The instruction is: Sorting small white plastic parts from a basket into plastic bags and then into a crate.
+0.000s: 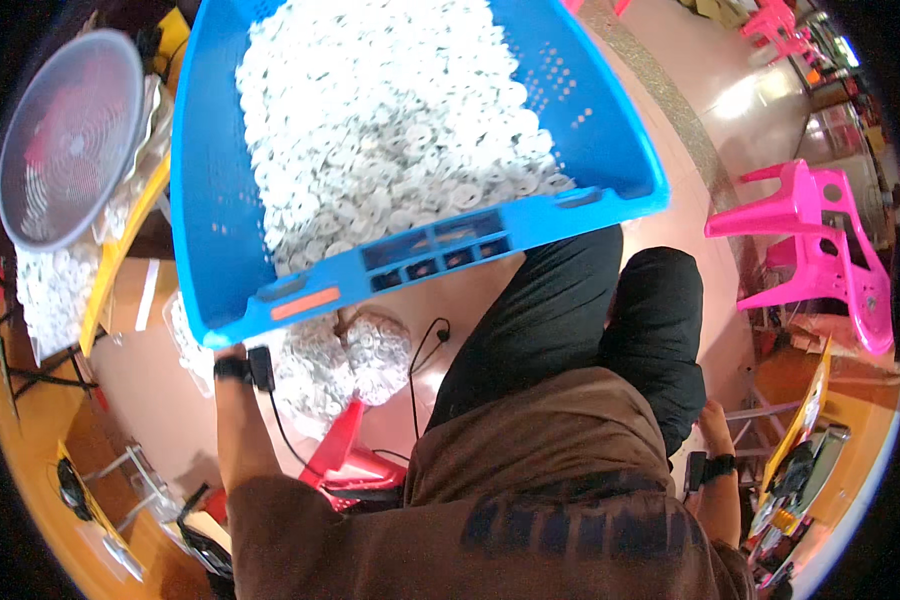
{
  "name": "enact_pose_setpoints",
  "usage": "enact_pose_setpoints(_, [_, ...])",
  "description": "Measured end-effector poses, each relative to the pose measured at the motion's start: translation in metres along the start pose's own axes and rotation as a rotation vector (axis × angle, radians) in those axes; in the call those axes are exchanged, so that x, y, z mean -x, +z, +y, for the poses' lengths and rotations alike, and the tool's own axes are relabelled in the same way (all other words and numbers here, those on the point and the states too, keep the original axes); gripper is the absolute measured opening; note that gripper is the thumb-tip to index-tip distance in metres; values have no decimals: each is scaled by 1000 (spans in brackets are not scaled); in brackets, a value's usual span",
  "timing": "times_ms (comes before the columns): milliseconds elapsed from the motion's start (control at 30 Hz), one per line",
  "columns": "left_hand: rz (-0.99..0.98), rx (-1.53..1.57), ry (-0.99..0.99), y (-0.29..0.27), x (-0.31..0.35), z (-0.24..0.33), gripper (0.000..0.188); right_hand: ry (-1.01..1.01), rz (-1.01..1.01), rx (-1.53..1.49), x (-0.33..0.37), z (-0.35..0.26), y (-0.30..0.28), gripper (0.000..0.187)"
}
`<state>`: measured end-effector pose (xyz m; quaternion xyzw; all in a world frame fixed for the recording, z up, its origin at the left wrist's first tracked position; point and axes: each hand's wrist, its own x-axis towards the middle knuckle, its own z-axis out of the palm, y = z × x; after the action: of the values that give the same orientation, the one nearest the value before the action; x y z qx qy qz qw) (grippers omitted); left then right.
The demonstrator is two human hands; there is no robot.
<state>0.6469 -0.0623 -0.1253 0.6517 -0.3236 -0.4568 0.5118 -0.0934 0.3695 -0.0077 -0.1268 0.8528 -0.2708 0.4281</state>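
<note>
l hand (229,352) fwd at blue crate (203,200), r hand (712,422) down nr thigh (652,345)

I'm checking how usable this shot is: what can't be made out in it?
All in the head view:
- Left hand: mostly hidden by the near-left corner of the blue crate; its grip can't be told.
- Right hand: fingers partly hidden by the black trouser leg.
- Crate's far end: cut off by the upper edge.
- White pieces: many too small and washed out by glare to tell apart.
</note>
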Motion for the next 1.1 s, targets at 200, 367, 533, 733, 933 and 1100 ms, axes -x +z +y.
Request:
enact_pose_setpoints(200, [224, -126, 556, 41, 56, 113, 19, -13, 49, -46, -10, 25, 29, 27])
enact_pose_setpoints(367, [96, -329, 692, 140, 144, 195, 23, 128, -26, -81, -28, 69, 46, 26])
enact_pose_setpoints(533, [88, -831, 792, 151, 157, 205, 31, 290, -12, -277, -52, 182, 69, 31])
enact_pose_setpoints(733, [134, -1247, 1091, 184, 174, 223, 34, 611, -111, -402, -51, 262, 112, 38])
enact_pose_setpoints(933, [-417, -1187, 928, 294, 236, 255, 31, 724, 48, -581, -52, 282, 144, 53])
enact_pose_setpoints(1100, [-540, -1202, 815, 337, 250, 247, 42, 642, 51, -922, -81, 380, 190, 70])
